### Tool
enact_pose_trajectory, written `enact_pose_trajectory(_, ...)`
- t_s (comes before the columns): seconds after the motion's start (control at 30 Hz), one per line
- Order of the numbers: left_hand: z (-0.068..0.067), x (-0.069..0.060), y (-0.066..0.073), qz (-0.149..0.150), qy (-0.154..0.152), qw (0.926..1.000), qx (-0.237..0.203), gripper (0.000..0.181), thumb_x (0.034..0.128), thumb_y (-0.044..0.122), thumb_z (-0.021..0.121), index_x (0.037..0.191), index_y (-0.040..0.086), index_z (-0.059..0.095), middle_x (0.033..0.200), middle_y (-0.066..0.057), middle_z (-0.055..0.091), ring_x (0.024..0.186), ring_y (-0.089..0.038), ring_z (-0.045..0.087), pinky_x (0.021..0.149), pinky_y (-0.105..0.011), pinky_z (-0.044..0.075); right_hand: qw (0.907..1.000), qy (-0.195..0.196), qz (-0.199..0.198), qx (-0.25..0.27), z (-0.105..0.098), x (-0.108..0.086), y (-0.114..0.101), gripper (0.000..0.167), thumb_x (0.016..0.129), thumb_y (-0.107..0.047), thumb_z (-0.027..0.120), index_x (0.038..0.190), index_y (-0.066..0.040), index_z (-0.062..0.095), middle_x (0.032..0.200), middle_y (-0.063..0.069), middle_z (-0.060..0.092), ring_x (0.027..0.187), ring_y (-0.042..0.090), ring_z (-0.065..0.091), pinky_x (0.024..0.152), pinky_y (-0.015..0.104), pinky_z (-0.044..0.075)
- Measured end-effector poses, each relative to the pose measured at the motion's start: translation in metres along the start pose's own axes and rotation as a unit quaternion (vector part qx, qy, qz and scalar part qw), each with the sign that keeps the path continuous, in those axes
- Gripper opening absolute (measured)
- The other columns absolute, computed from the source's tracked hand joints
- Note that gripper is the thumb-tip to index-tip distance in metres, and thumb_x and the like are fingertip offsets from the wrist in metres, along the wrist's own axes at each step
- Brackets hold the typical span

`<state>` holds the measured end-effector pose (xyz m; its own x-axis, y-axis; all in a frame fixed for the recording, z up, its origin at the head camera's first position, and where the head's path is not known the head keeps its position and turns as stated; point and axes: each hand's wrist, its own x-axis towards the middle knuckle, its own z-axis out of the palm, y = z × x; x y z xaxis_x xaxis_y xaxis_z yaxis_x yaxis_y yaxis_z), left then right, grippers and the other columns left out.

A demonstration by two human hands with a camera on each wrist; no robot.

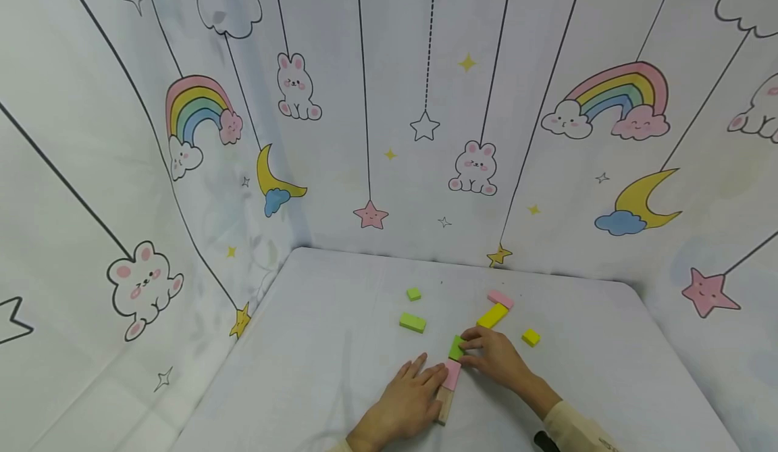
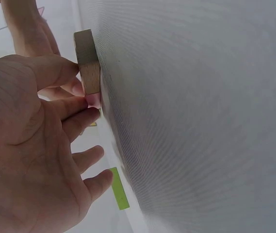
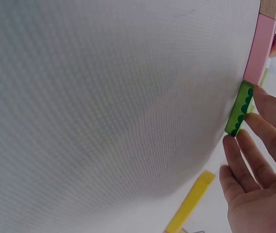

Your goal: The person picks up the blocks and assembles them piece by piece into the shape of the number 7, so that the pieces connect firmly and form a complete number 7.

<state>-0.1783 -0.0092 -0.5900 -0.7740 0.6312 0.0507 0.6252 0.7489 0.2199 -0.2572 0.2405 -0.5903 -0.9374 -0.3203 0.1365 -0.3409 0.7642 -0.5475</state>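
Observation:
A row of blocks runs along the white table: a bare wooden block (image 1: 446, 406) nearest, a pink block (image 1: 452, 375) against it, then a green block (image 1: 456, 348) with a dark scalloped side. My left hand (image 1: 406, 401) lies along the left of the row. In the left wrist view its thumb touches the wooden block (image 2: 87, 60), and two fingertips reach the pink block (image 2: 93, 100); the other fingers are extended. From the right, my right hand (image 1: 495, 357) holds the green block (image 3: 239, 108) between thumb and fingers, the thumb near its joint with the pink block (image 3: 261, 48).
Beyond the row, a yellow block (image 1: 492, 315) touches a pink block (image 1: 500, 298). A small yellow block (image 1: 531, 337) lies to the right. Left of the row are a light green block (image 1: 412, 322) and a smaller green block (image 1: 414, 294). Printed cloth walls surround the table (image 1: 292, 371).

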Motion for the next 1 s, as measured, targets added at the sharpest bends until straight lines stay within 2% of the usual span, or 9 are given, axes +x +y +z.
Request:
enact_pose_trajectory(0.23,0.004,0.0,-0.002,0.008,0.011,0.9999,0.004,0.056,0.1066,0.039,0.052,0.158,0.017,0.047,0.16,0.005,0.048,0.153,-0.032,0.036,0.118,-0.052,0.038,1.0,-0.003,0.005,0.007,-0.001,-0.002,0.0,0.028,0.082,-0.025,0.09,0.106,-0.013,0.083,0.116,-0.006,0.072,0.116,0.021,0.066,0.106,0.053,0.05)
enact_pose_trajectory(0.5,0.009,0.001,-0.004,0.012,0.018,0.9997,0.011,0.055,0.108,0.042,0.048,0.158,0.019,0.046,0.16,0.008,0.047,0.152,-0.03,0.036,0.118,-0.049,0.039,0.9999,-0.006,-0.009,-0.001,-0.001,-0.002,0.003,0.03,0.081,-0.027,0.09,0.107,-0.012,0.083,0.117,-0.005,0.072,0.116,0.021,0.066,0.105,0.053,0.051)
enact_pose_trajectory(1.0,-0.004,0.0,0.003,-0.004,-0.008,0.9999,0.009,0.057,0.105,0.038,0.054,0.157,0.018,0.047,0.161,0.005,0.047,0.154,-0.028,0.034,0.12,-0.05,0.036,0.9998,-0.008,-0.013,0.011,0.0,-0.002,0.004,0.03,0.082,-0.029,0.089,0.107,-0.013,0.083,0.118,-0.005,0.073,0.117,0.022,0.066,0.106,0.054,0.05)
